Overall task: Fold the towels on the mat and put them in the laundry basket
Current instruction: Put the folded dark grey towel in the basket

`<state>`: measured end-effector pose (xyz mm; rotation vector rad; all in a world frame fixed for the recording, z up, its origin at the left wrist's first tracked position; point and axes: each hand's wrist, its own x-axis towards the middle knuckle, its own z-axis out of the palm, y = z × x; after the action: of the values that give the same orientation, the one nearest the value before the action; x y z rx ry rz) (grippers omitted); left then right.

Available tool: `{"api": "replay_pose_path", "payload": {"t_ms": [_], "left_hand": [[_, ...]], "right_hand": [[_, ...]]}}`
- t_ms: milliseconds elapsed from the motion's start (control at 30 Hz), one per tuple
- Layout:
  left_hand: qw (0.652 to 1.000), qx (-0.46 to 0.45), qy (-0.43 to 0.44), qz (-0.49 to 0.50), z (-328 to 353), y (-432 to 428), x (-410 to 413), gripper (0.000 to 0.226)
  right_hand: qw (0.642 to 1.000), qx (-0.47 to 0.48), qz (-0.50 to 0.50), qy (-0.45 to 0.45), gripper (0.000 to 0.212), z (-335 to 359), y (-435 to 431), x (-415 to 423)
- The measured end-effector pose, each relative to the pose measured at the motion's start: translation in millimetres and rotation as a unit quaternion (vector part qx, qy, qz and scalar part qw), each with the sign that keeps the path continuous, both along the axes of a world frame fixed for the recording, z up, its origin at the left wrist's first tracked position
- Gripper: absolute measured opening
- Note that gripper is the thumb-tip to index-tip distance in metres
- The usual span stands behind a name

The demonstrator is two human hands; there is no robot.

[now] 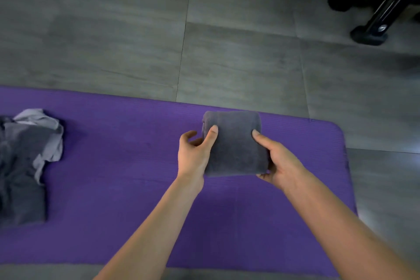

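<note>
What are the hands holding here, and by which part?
The folded dark grey towel: the left hand grips its left edge, the right hand its right edge.

Probably a home: tiled floor (113,29), purple mat (113,166).
</note>
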<state>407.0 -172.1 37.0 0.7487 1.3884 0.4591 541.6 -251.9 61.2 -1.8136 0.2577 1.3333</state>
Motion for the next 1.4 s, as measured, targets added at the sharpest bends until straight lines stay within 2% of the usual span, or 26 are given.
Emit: {"api": "replay_pose_path", "payload": {"t_ms": [133,200,333,433,533,633,700,800,867,1033,1233,1333,1400], "left_hand": [[0.998,-0.067,-0.009,0.010,87,1,-29,0.064],[0.994,-0.093,-0.042,-0.023,137,1,-50,0.070],[0.979,-0.135,-0.101,-0.112,233,13,-104,0.094],[0.974,-0.158,-0.109,-0.123,305,28,-150,0.101],[0.975,-0.142,-0.093,-0.143,368,41,-194,0.082],[0.972,-0.107,-0.096,-0.186,425,44,-239,0.036],[0.967,-0.091,-0.111,-0.213,458,41,-275,0.018],[0.965,-0.074,-0.121,-0.219,493,30,-344,0.010],[0.970,-0.072,-0.125,-0.193,508,22,-397,0.003],[0.986,-0.077,-0.105,-0.109,531,17,-540,0.011],[0.995,-0.048,-0.087,-0.021,544,46,-701,0.007],[0.994,-0.046,-0.099,-0.023,545,72,-792,0.008],[0.994,-0.039,-0.098,-0.017,545,93,-857,0.006]], "right_hand": [[1.000,0.013,-0.016,-0.016,0.037,89,-8,-31],[0.999,0.033,-0.021,-0.038,0.031,142,-11,-49],[0.994,0.060,-0.051,-0.075,0.037,241,-19,-92],[0.994,0.075,-0.032,-0.073,0.040,316,-17,-135],[0.993,0.096,-0.016,-0.064,0.037,380,-14,-183],[0.992,0.109,-0.007,-0.067,0.033,431,-16,-230],[0.991,0.113,0.001,-0.069,0.030,461,-20,-267],[0.990,0.127,0.006,-0.067,0.017,492,-26,-334],[0.989,0.127,0.022,-0.066,0.016,503,-26,-383],[0.990,0.115,0.059,-0.049,0.018,518,-11,-514],[0.984,0.135,0.115,-0.032,0.013,531,38,-668],[0.982,0.131,0.136,-0.016,0.020,530,75,-753],[0.981,0.128,0.143,-0.010,0.016,526,103,-813]]}}
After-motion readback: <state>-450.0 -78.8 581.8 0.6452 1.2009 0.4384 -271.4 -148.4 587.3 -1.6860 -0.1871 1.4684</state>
